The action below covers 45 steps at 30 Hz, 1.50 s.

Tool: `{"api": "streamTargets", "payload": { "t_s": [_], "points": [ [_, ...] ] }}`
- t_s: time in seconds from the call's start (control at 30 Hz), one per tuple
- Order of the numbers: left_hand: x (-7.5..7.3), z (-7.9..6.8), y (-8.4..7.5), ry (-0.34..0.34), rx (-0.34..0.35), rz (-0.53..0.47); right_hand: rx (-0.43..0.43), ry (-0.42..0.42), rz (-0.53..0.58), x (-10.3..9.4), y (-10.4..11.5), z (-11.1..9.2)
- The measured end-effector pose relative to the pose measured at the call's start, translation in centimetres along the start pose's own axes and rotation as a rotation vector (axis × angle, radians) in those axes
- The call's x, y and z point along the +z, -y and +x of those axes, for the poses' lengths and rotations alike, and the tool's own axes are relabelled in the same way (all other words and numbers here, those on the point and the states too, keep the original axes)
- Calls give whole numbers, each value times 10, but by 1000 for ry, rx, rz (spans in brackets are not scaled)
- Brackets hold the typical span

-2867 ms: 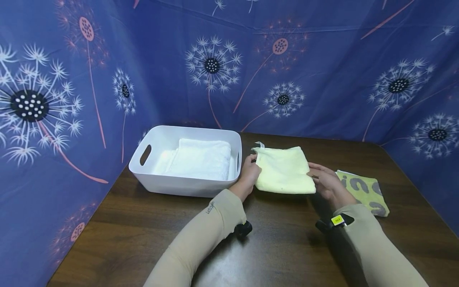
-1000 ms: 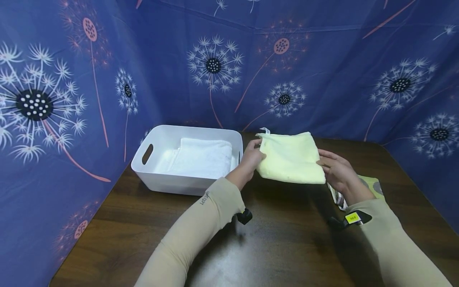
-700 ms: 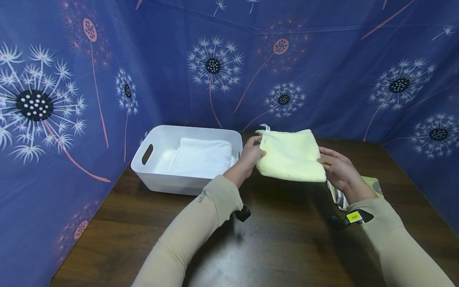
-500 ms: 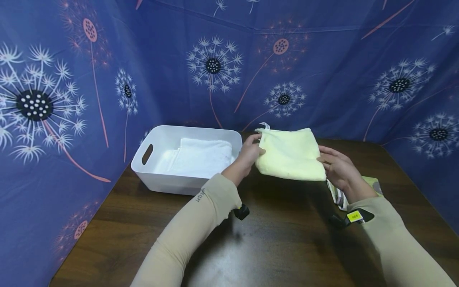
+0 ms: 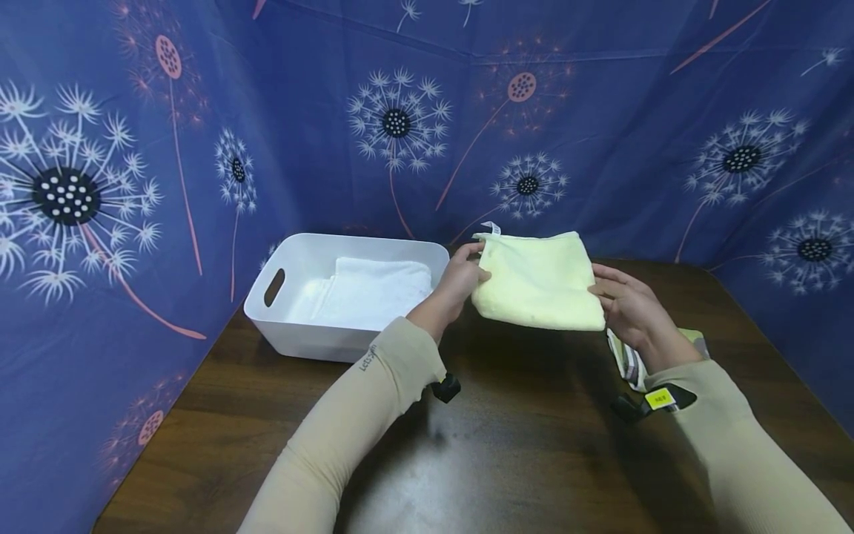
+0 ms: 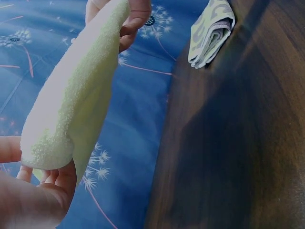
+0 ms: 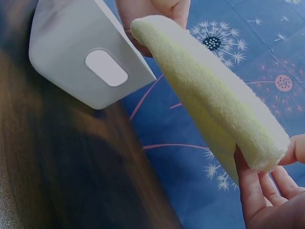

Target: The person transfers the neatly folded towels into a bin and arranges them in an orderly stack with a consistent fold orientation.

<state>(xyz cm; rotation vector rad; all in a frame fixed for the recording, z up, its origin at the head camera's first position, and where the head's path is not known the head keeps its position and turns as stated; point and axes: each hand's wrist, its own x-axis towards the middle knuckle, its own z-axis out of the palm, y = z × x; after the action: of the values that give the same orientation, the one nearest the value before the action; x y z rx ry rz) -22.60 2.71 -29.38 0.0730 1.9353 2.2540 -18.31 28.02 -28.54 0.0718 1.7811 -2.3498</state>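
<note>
A folded pale yellow towel (image 5: 539,282) with a small white tag hangs above the table, held between both hands. My left hand (image 5: 457,284) pinches its left edge, thumb on top and fingers beneath. At the opposite edge my right hand (image 5: 630,308) grips it the same way. Both wrist views show the towel's thick folded edge, with the left hand (image 6: 43,195) and the right hand (image 7: 271,191) around its ends. Left of the towel stands a white plastic basket (image 5: 320,341), in which a folded white towel (image 5: 376,291) lies, partly hidden by my left arm.
A folded green and grey patterned towel (image 6: 212,36) lies on the dark wooden table (image 5: 520,445) at the right, mostly behind my right hand in the head view. Blue dandelion-print fabric (image 5: 454,111) encloses the table at the back and sides.
Both hands have lifted the yellow towel up from low over the table. In the last half second it has risen slightly more and shifted a little left. The basket stays put.
</note>
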Motion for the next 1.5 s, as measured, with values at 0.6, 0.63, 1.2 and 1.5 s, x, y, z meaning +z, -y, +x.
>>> {"api": "streamTargets", "payload": {
  "t_s": [0.6, 0.63, 1.2, 1.5],
  "points": [
    [-12, 4, -17, 23, 17, -20, 26, -29, 27, 18, 13, 5],
    [-12, 4, -18, 24, 18, -22, 25, -34, 19, 19, 13, 5],
    [-29, 4, -29, 52, 4, -76, -15, -32, -30, 37, 20, 8],
    [-39, 5, -31, 43, 12, -108, -14, -27, 6, 46, 19, 11]
  ]
}}
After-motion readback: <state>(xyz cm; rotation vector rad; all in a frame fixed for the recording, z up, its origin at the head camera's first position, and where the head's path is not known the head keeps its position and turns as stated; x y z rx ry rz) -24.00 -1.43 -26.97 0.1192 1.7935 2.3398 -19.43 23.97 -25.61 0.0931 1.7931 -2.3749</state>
